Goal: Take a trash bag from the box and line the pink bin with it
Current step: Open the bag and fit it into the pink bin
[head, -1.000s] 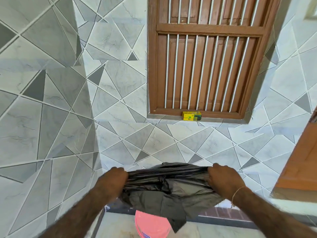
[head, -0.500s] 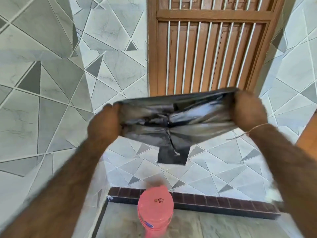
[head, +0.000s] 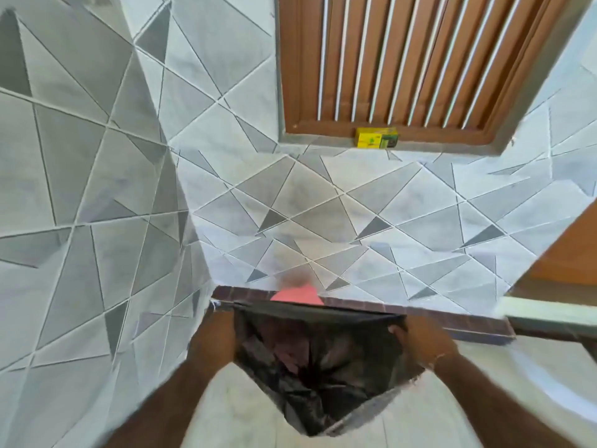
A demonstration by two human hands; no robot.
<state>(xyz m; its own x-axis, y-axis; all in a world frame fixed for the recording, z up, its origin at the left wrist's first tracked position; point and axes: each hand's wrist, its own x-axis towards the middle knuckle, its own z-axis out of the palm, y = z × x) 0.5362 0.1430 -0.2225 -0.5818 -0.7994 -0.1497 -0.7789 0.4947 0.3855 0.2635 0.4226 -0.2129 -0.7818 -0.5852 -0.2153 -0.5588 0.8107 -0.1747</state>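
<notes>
Tiles in grey and white triangles cover the wall (head: 323, 202), the largest surface in view, with a brown slatted wooden window (head: 387, 66) set into it; on the window's sill sits the small yellow cardboard box (head: 377, 141), well apart from the work below. Next in size, the thin black plastic trash bag (head: 323, 367) hangs mouth-up between both hands, its far edge pulled taut and its body tapering to a crumpled point near the pale floor (head: 245, 405); the left hand (head: 211, 337) is clamped on the bag's left edge, the right hand (head: 416, 341) clamped on the right edge, thumb over the rim. Smallest in view, the round pink plastic bin (head: 297, 294) shows only as a sliver of rim just beyond the bag's far edge, against the dark brick kerb (head: 452, 324); whether the bag already hangs inside it I cannot tell.

Risks, as I judge them: the bag hides nearly the whole bin, so the mouth may be lowered off-centre and catch only one side of the rim; the film looks thin, so a hard stretch over the rim could tear it; the crumpled bottom may trap air and ride up; a light bin could tip if the pull is uneven.
</notes>
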